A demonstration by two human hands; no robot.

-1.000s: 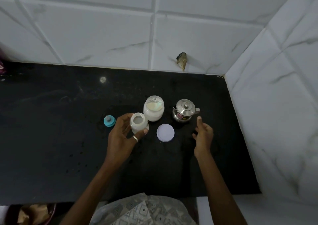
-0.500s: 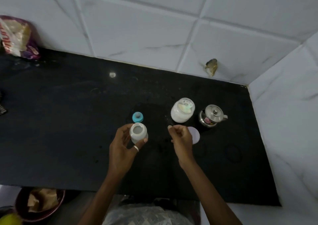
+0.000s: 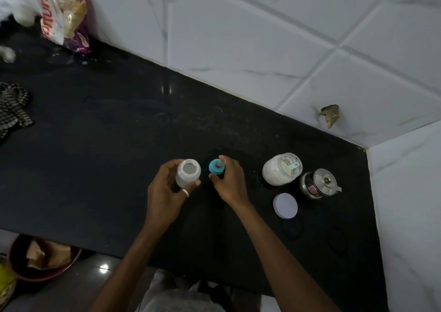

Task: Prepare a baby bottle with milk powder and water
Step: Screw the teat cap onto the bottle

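One open bottle, contents unclear; jar holds powder.

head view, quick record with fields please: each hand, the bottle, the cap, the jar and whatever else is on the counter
left hand: grips the baby bottle
baby bottle: upright, mouth open, no cap on
right hand: pinches the blue teat cap
blue teat cap: just right of the bottle, not on it
powder jar: open, white powder inside
jar lid: flat on the counter, apart from the jar
steel pot: lidded, right of the jar
packet: far left, against the wall
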